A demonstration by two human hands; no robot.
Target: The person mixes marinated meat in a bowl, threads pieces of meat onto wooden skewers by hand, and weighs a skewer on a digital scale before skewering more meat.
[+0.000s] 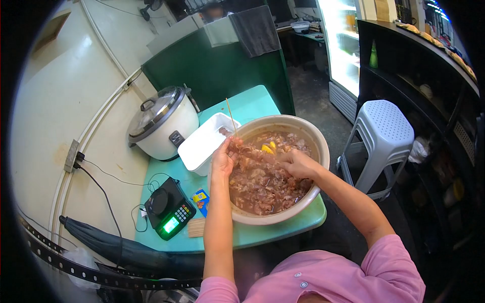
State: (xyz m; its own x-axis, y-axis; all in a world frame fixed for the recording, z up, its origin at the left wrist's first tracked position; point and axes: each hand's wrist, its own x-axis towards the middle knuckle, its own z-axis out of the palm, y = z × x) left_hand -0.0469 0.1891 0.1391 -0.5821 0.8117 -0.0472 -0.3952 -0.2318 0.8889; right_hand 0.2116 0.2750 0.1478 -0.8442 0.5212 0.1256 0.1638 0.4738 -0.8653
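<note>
A large beige basin (pixel 323 144) holds sliced raw meat (pixel 262 187) in brownish marinade, with yellow citrus-like pieces (pixel 268 148) on top. At the basin's left rim my left hand (pixel 224 157) is closed round a thin wooden skewer (pixel 230 115), which points up, and some meat at its base. My right hand (pixel 299 164) is over the meat on the right side, fingers pinched on a meat slice; the fingertips are partly hidden. Left of the basin stands a white rectangular tub (pixel 199 148) with a bit of meat at its far end.
On the green table (pixel 257 101) are a rice cooker (pixel 164 121), a digital scale (pixel 171 209), a blue-yellow packet (pixel 201 198) and a bundle of skewers (pixel 196 228). Grey stacked stools (pixel 381 126) stand right, near dark shelves (pixel 404 91). A green partition (pixel 202 65) rises behind.
</note>
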